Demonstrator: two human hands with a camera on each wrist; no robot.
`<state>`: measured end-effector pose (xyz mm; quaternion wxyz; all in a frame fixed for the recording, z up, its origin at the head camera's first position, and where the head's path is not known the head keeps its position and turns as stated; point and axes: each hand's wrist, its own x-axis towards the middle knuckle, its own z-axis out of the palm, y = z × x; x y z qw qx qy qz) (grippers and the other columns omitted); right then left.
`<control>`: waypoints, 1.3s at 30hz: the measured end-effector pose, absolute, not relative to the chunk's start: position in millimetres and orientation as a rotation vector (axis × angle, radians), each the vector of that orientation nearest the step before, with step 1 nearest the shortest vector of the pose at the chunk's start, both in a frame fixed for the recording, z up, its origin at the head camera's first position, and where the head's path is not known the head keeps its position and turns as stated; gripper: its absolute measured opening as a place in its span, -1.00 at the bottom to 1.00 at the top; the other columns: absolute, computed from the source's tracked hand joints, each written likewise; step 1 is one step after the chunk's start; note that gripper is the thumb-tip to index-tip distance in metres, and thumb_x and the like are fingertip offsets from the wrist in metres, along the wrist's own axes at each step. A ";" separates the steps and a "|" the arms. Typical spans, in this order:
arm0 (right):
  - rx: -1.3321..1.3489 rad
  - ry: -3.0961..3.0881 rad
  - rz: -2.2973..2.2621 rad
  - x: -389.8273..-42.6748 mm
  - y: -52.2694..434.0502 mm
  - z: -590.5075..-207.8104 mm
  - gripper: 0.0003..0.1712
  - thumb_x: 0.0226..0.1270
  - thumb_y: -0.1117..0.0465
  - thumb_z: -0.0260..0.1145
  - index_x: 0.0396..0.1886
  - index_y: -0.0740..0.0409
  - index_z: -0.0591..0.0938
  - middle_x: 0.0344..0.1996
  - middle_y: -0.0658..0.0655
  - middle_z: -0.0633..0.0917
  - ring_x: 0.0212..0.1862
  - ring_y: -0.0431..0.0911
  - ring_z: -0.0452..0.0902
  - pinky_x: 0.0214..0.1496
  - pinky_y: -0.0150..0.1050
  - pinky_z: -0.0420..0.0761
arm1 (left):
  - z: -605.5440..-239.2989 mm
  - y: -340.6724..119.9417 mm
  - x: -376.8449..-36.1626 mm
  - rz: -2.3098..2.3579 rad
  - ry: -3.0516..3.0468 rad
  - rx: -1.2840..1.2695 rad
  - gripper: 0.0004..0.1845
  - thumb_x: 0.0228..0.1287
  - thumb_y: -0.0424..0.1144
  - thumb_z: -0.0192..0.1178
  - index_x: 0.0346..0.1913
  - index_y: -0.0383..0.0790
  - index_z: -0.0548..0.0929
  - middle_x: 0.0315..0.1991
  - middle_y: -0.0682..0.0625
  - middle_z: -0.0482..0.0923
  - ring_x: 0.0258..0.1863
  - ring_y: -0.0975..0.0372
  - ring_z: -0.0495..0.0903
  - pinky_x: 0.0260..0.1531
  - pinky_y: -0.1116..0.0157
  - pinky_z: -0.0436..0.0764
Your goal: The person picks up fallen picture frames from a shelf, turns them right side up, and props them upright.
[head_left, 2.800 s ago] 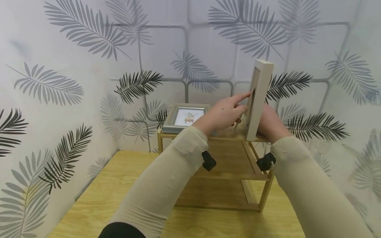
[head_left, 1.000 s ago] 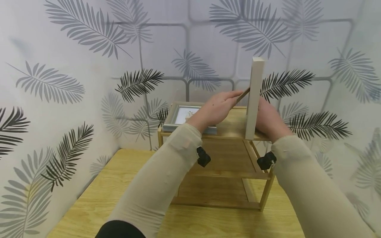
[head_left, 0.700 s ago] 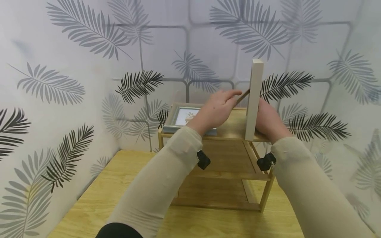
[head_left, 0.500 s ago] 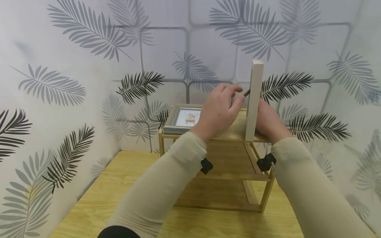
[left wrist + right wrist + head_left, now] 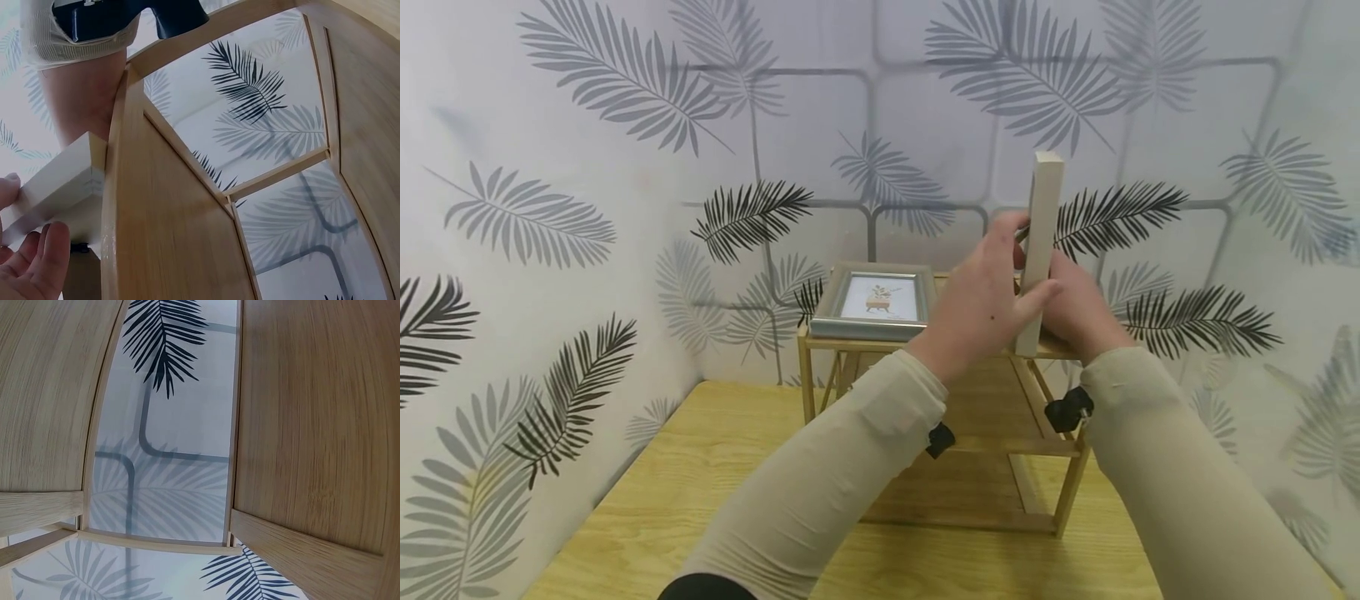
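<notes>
A white picture frame (image 5: 1042, 208) stands upright, edge-on to the head view, at the right end of the wooden rack's top shelf. My left hand (image 5: 977, 300) grips its near edge, thumb across the edge and fingers on the left, back side. In the left wrist view, fingertips (image 5: 53, 253) curl by the frame's white edge (image 5: 59, 181), with a brown panel (image 5: 81, 275) below. On the frame's right side is my right hand (image 5: 1078, 304), its fingers hidden behind the frame. The right wrist view shows no hand.
A silver-grey picture frame (image 5: 826, 327) with a potted-plant print lies flat on the rack's left end. The three-tier wooden rack (image 5: 1067, 483) stands on a yellow wood-grain table (image 5: 700, 467). Leaf-patterned walls (image 5: 820, 150) enclose the back and sides.
My left hand has left the brown flap on the frame's back and moved right and nearer, onto the frame's near edge. The frame has turned more edge-on since the earliest view. My right hand stays put.
</notes>
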<state>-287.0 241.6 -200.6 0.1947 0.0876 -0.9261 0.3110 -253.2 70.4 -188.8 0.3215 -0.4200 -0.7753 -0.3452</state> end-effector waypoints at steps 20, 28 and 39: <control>-0.019 -2.542 1.063 -285.3 241.0 -201.4 -0.48 0.56 0.19 -0.25 0.33 0.38 0.34 0.27 0.43 0.44 0.21 0.26 0.36 0.24 0.24 0.36 | -188.4 63.7 -253.2 -0.946 -2.169 -1.042 -0.29 0.44 -0.16 0.25 0.48 -0.23 0.12 0.05 -0.11 0.59 -0.14 0.21 0.64 -0.23 0.41 0.60; -0.025 -2.499 1.110 -282.3 240.2 -200.4 -0.44 0.57 0.13 -0.30 0.39 0.32 0.29 0.30 0.41 0.42 0.25 0.23 0.34 0.26 0.23 0.34 | -187.0 59.6 -257.8 -1.013 -2.189 -1.034 -0.32 0.45 -0.18 0.24 0.47 -0.25 0.17 0.09 -0.13 0.58 -0.07 0.20 0.64 -0.19 0.43 0.62; 0.004 -2.506 1.157 -276.3 240.5 -197.2 -0.36 0.66 0.00 -0.38 0.50 0.28 0.19 0.31 0.39 0.39 0.19 0.21 0.34 0.19 0.15 0.36 | -182.3 51.7 -264.5 -0.920 -2.234 -1.011 -0.34 0.46 -0.15 0.22 0.46 -0.29 0.19 0.11 -0.10 0.54 -0.03 0.19 0.60 -0.07 0.33 0.59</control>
